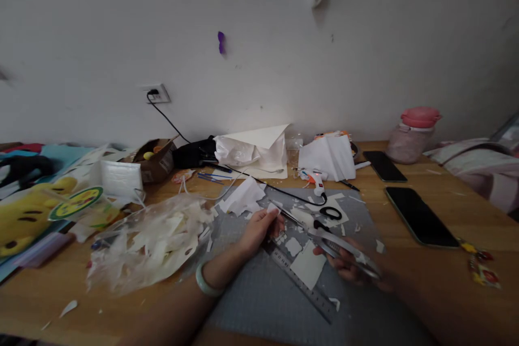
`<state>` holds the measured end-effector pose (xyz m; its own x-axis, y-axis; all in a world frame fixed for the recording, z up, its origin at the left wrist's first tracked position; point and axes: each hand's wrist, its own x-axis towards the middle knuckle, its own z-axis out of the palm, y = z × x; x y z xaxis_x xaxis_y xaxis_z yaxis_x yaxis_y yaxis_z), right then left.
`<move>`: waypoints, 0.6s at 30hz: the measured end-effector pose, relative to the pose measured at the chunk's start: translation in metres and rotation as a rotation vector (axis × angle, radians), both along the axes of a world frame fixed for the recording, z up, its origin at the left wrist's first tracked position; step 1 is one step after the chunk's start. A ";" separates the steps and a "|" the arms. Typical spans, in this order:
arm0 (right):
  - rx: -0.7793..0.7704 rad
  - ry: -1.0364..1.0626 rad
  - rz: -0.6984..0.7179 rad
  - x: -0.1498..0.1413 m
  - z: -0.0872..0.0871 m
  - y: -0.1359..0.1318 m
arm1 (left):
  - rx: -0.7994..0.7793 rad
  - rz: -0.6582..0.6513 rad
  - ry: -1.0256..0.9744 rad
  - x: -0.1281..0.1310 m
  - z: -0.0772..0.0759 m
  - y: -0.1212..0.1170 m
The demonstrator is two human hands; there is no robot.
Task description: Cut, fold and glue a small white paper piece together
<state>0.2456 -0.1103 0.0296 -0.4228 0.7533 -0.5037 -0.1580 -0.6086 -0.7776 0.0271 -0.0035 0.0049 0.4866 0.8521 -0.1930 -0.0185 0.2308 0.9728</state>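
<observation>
My left hand (259, 228), with a pale green bangle on the wrist, pinches a small white paper scrap (272, 207) over the grey cutting mat (267, 297). My right hand (352, 266) is closed around scissors (324, 238) whose thin blades reach toward the scrap. A metal ruler (302, 284) lies on the mat just under both hands, beside a cut white paper piece (308, 267). Black-handled scissors (330, 213) and a white glue gun (319, 184) lie further back on the mat.
A clear plastic bag of white paper offcuts (150, 240) lies left of the mat. Two dark phones (419, 216) (384, 166) lie at the right, with a pink-lidded jar (413, 135) behind. White paper piles (253, 151) and a black cable run along the wall.
</observation>
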 end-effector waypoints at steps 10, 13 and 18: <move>0.042 0.014 0.085 0.003 -0.004 0.004 | -0.034 0.022 0.034 0.001 0.001 0.000; 0.028 0.022 0.094 0.003 -0.006 0.004 | -0.024 0.026 -0.011 0.001 0.000 0.000; -0.042 0.027 0.062 0.008 -0.021 0.007 | -0.015 0.015 -0.030 0.001 -0.001 0.000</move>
<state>0.2535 -0.1035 0.0085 -0.4815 0.7037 -0.5225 -0.1394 -0.6500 -0.7470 0.0279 -0.0037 0.0037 0.4796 0.8564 -0.1912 -0.0514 0.2449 0.9682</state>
